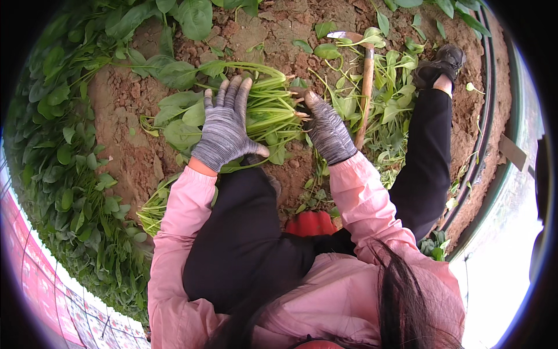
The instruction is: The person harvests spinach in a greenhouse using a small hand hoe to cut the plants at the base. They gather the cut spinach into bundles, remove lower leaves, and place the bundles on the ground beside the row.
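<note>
A pile of leafy spinach-like greens (272, 104) lies on the soil, its leaves to the left and pinkish root ends to the right. My left hand (229, 122), in a grey fingertip-less knit glove, rests palm down over the stems with its fingers spread. At the root ends, my right hand (327, 124), gloved alike, has its fingers bent against the plants; how far they close is partly hidden. A small sickle-like hand hoe with a wooden handle (367, 83) lies to the right, its metal head (346, 36) at the top.
Dense growing greens (65, 152) border the left side. Loose leaves (394, 102) are strewn right of the hoe. Another bunch of stems (154, 209) lies by my left forearm. A red object (310, 223) is between my legs. Black hoses (484, 109) run along the right edge.
</note>
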Tool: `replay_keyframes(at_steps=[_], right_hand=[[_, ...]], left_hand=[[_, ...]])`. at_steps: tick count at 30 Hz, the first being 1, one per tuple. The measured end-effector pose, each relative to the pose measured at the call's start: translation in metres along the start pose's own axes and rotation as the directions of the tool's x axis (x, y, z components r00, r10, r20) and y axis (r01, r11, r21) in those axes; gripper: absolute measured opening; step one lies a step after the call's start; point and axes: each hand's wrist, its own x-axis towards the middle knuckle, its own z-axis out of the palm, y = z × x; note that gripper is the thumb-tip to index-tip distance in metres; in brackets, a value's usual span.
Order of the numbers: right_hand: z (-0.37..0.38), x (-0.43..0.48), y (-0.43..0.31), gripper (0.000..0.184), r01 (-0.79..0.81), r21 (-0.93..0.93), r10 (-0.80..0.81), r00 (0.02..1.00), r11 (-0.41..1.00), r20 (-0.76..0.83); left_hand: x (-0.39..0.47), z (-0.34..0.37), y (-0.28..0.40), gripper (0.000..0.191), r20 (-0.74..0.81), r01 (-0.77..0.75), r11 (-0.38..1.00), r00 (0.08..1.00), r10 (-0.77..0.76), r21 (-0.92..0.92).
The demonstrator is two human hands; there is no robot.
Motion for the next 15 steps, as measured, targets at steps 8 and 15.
replay_keyframes(at_steps=[8,15], right_hand=[[0.014,-0.013,-0.01,0.045,0.001,0.013,-0.002,0.998,1.0,0.056],[0.047,-0.038,-0.035,0.061,0.077,0.11,-0.097,0.976,0.991,0.197]], left_hand=[[-0.002,0.027,-0.015,0.118,-0.178,-0.182,0.973,0.972,0.156,-0.142],[-0.023,0.006,-0.048,0.091,-0.29,-0.294,0.836,0.942,0.17,-0.463]])
